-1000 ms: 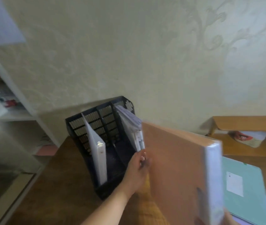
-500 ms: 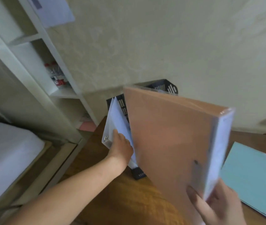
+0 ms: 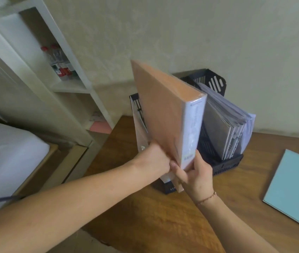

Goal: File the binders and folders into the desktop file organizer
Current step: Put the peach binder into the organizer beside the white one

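While the wooden tabletop (image 3: 145,216) carries the whole arrangement, the step in hand is judged to be the filing of the orange binder (image 3: 161,110) into the black desktop file organizer (image 3: 223,166), which stands at the tabletop's far side against the wall. Largest of the task's things, the binder stands nearly upright, spine toward the viewer, its lower end at the organizer's front and not yet seated. To its right, one compartment already holds a thick sheaf of grey and white folders (image 3: 227,128), leaning rightward; to its left, a thin white folder (image 3: 142,132) stands tilted at the organizer's left end. A light blue folder (image 3: 294,189) lies flat on the tabletop, well apart to the right, still unfiled. The right hand (image 3: 194,172) is clamped on the binder's lower spine, fingers curled round it. The left hand (image 3: 154,158) has its fingers curled at the binder's left face beside the white folder; which of the two it grips cannot be told. The next move probably calls for lowering the binder straight down between its neighbours. Open room is narrow: the tabletop's left edge drops off just beside the organizer, near a white shelf unit (image 3: 68,84), while free surface lies to the right.
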Available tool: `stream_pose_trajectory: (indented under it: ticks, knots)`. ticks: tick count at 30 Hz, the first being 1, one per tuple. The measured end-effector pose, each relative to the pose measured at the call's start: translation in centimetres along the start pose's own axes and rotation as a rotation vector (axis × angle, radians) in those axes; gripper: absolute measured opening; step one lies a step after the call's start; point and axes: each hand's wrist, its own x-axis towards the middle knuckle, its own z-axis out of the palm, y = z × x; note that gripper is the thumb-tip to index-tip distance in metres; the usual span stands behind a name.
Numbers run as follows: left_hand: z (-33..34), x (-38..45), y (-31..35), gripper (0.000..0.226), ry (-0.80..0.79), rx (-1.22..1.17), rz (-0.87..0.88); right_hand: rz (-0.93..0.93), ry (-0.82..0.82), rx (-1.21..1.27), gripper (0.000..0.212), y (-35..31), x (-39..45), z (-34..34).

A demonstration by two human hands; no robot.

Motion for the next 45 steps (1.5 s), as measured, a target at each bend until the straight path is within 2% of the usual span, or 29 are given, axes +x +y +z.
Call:
stream_pose_trajectory:
  ticks: [2, 4, 6, 8, 10, 12, 14, 16, 18, 23, 25, 28, 30, 32, 34, 37, 39, 42, 43, 45]
  knots:
    - [0.5, -1.5, -0.7, 0.028, 0.164, -0.018, 0.049, 0.015, 0.035, 0.032, 0.081, 0.6, 0.5, 1.1]
    - [2.1, -2.8, -1.0, 0.023, 0.509, -0.062, 0.062, 0.089, 0.025, 0.064, 0.085, 1.3, 0.8, 2.0]
    - [4.5, -3.5, -1.4, 0.023, 0.815, -0.172, 0.044, 0.117, -0.096, 0.067, 0.085, 3.0, 0.9, 2.5]
    - [6.6, -3.3, -1.8, 0.017, 1.058, -0.427, -0.043, 0.102, -0.295, 0.008, 0.088, 4.8, 0.5, 2.5]
    - [8.4, -2.3, -2.0, 0.039, 1.199, -0.768, -0.253, 0.063, -0.451, -0.088, 0.090, 6.1, -0.2, 1.9]
    - [9.5, -1.2, -1.9, 0.061, 1.262, -1.041, -0.383, 0.032, -0.484, -0.180, 0.086, 6.2, -0.7, 1.6]
    - [9.6, -0.3, -1.9, 0.075, 1.299, -1.234, -0.406, -0.017, -0.394, -0.292, 0.079, 5.1, -0.6, 1.8]
    - [9.2, 0.2, -2.0, 0.082, 1.323, -1.333, -0.360, -0.070, -0.235, -0.396, 0.065, 4.1, -0.5, 2.6]
    - [8.8, 0.3, -1.9, 0.081, 1.335, -1.363, -0.311, -0.054, -0.142, -0.442, 0.051, 3.2, -0.4, 3.4]
    - [8.0, -0.1, -1.9, 0.081, 1.317, -1.307, -0.276, -0.001, -0.062, -0.407, 0.050, 2.5, -1.3, 4.3]
    - [7.6, -0.2, -1.9, 0.087, 1.309, -1.311, -0.256, 0.009, -0.063, -0.376, 0.061, 2.4, -1.6, 4.8]
    - [6.7, -0.4, -2.0, 0.090, 1.322, -1.380, -0.263, 0.022, -0.063, -0.384, 0.049, 2.6, -2.0, 5.3]
    - [6.1, -0.6, -2.4, 0.097, 1.324, -1.536, -0.293, 0.067, -0.093, -0.367, 0.049, 2.9, -2.6, 5.1]
    - [5.7, -1.1, -4.1, 0.095, 1.305, -1.702, -0.371, 0.169, -0.198, -0.283, 0.059, 2.6, -3.1, 4.9]
    - [5.0, -2.0, -6.8, 0.084, 1.192, -1.843, -0.527, 0.175, -0.310, -0.234, 0.075, 2.2, -3.1, 4.4]
    - [4.9, -2.0, -11.4, 0.071, 0.993, -1.973, -0.667, -0.049, -0.454, -0.269, 0.090, 0.9, -1.7, 2.1]
    - [5.1, -1.7, -13.7, 0.069, 0.930, -1.954, -0.717, -0.295, -0.504, -0.172, 0.090, -1.1, 1.0, -0.2]
    - [5.7, -1.4, -14.4, 0.065, 0.935, -1.959, -0.705, -0.632, -0.441, -0.055, 0.055, -4.9, 7.8, -2.8]
    - [5.9, -1.4, -14.1, 0.068, 0.953, -1.965, -0.705, -0.725, -0.394, -0.125, 0.047, -6.2, 10.9, -3.0]
    - [5.5, -1.5, -13.2, 0.075, 0.986, -1.955, -0.787, -0.895, -0.395, -0.452, 0.066, -8.4, 17.3, -2.3]
